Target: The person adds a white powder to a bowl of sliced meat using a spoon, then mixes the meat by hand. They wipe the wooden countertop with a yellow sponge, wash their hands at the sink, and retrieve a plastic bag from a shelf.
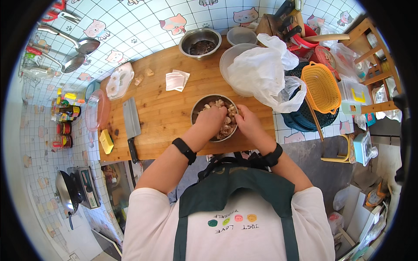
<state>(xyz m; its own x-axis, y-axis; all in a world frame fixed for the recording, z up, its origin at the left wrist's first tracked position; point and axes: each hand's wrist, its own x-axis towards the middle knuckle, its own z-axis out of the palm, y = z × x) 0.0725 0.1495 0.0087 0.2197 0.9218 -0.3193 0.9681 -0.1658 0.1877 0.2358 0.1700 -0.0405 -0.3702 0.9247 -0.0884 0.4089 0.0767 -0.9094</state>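
Observation:
A stainless steel bowl of raw meat pieces, with small pale chunks among them, stands near the front edge of the wooden board. My left hand reaches down into it, fingers curled in the meat; their tips are hidden. At the bowl's right side, my right hand pinches the rim between thumb and fingers. Left of the bowl a cleaver lies flat, its black handle towards me.
A yellow sponge, pink plastic container and floral tray sit at left. White paper squares lie behind the bowl. At the back are another steel bowl and white plastic bags; a yellow basket stands right.

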